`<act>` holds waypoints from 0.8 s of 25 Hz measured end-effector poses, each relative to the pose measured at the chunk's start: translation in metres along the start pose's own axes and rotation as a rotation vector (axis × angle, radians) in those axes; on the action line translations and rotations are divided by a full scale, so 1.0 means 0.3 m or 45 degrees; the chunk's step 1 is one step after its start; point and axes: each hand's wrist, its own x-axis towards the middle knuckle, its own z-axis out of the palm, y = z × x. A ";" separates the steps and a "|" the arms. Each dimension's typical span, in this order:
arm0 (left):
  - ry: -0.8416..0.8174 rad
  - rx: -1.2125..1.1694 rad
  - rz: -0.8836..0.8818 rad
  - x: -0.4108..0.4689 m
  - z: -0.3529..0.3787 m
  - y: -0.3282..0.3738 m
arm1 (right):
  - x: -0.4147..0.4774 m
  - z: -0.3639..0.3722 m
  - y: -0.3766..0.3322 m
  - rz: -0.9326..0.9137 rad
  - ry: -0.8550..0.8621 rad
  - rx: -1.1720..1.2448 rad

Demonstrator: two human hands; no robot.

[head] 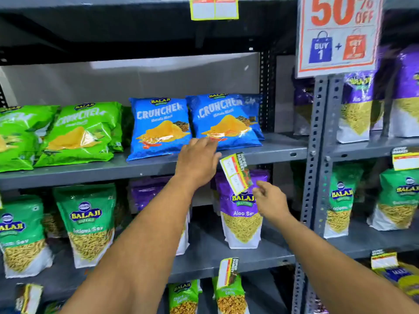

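Observation:
Two blue Crunchex chip bags stand on the grey middle shelf. My left hand reaches over the shelf's front edge, its fingers stretched out against the bottom of the right blue bag. A yellow and white price tag hangs tilted from the shelf edge just right of that hand. My right hand is below and to the right of the tag, with its loosely curled fingertips close to the tag's lower corner. I see nothing held in it.
Green Crunchex bags fill the left of the same shelf. Below stand green Ratlami Sev pouches and a purple Aloo Sev pouch. A slotted steel upright divides the racks. A 50% off sign hangs top right.

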 end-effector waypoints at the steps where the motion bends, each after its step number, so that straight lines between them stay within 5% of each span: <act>1: -0.081 0.007 -0.009 0.015 0.008 0.044 | 0.007 0.009 0.002 0.048 -0.025 0.110; 8: -0.418 -0.026 -0.018 0.135 0.067 0.139 | 0.073 0.061 0.020 0.395 -0.135 0.787; 20: -0.004 -0.682 -0.312 0.066 0.106 0.097 | 0.091 0.020 0.012 0.104 0.043 0.670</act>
